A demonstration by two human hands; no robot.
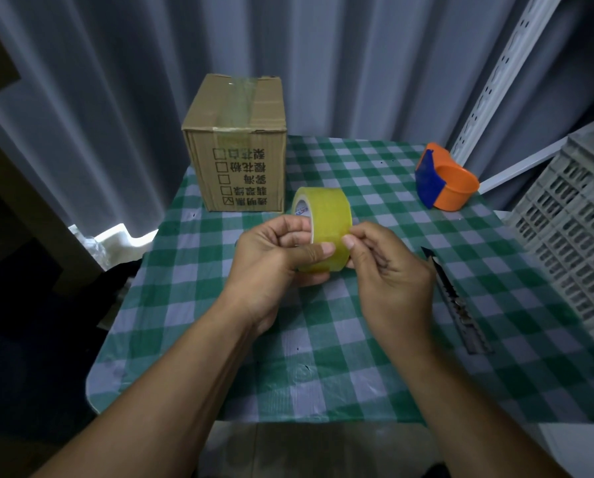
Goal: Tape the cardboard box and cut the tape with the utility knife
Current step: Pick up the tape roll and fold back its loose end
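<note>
Tape roll (323,219), a wide ring of glossy yellowish clear film on a white core, hangs at the centre of the frame above the desk (323,374). The left hand (271,257) grips it, its fingers (288,224) curled over the core's edge. The right hand (388,270) pinches the roll's outer film between thumb and forefinger. Blue and red print on the core is too small to read. The cardboard box (240,143), brown and corrugated, stands closed at the upper left of the desk, a strip of clear tape running over its top seam and onto its front. That front carries a column of printed check squares beside upside-down characters; the lowest square is crossed. The utility knife (458,301), slim, dark and ridged, lies flat at the right of the desk, beside the right hand. An orange and blue plastic tape dispenser (444,177) sits at the upper right. A green and white checked cloth covers the desk. A grey plastic lattice crate (571,236) fills the right edge, and pale pleated curtains (116,81) hang behind.
</note>
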